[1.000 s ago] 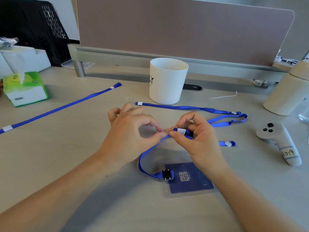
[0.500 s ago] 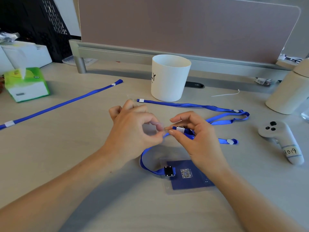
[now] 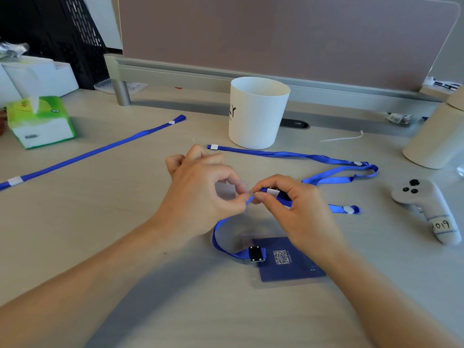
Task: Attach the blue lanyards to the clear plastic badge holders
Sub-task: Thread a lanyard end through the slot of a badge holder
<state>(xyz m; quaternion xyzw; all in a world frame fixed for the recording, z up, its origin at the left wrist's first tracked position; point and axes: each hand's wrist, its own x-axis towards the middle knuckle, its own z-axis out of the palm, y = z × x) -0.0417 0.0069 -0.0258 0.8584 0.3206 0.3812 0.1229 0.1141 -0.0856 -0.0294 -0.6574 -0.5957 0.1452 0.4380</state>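
Note:
My left hand pinches a clear plastic badge holder at its edge, held just above the desk. My right hand pinches the end of a blue lanyard with a white clip, right against that holder. The lanyard loops down to a black clasp on a second clear holder with a dark blue card lying flat below my right hand. Another blue lanyard lies straight at the left.
A white cup stands behind my hands. A green tissue box sits at the far left, a white controller at the right, a cream canister at the far right. A desk divider runs along the back.
Both hands keep their pinch and stay close together; the fingertips have shifted slightly. The view has tilted a little.

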